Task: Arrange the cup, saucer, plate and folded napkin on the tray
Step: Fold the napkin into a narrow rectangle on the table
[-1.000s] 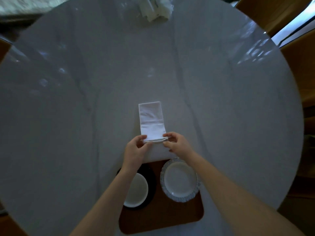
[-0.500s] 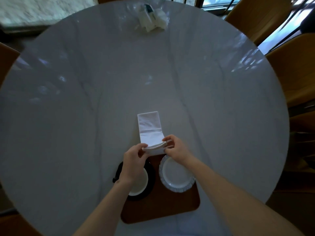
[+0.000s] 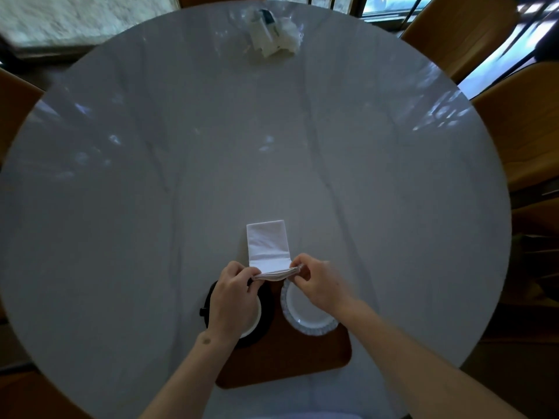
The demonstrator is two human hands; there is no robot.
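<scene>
A round grey marble table (image 3: 211,146) is filling most of the head view, with tan chairs (image 3: 514,122) standing around its far and right edges. A brown tray (image 3: 290,364) with rounded corners is lying at the near edge of the table, directly in front of the person.

On the tray, a black saucer (image 3: 267,309) is sitting at the left, and a white cup (image 3: 253,320) is resting on it; the left hand is covering much of both. A white plate (image 3: 305,316) with a ribbed rim is sitting just beside the saucer on the right side of the tray, partly hidden under the right wrist.

A white folded napkin (image 3: 266,246) is lying on the table just beyond the far edge of the tray, its long side pointing away from the person. Its near end is being raised off the surface and is curling back over itself.

The left hand (image 3: 233,297) is pinching the left corner of that raised end between thumb and fingertips. The right hand (image 3: 317,282) is pinching the right corner in the same manner. Both grips are closing tightly on the cloth edge, with the remaining fingers curling inward. The napkin edge is sagging slightly between the two hands.

A small heap of white packets (image 3: 272,37) is lying at the far edge of the table, well apart from the tray.
</scene>
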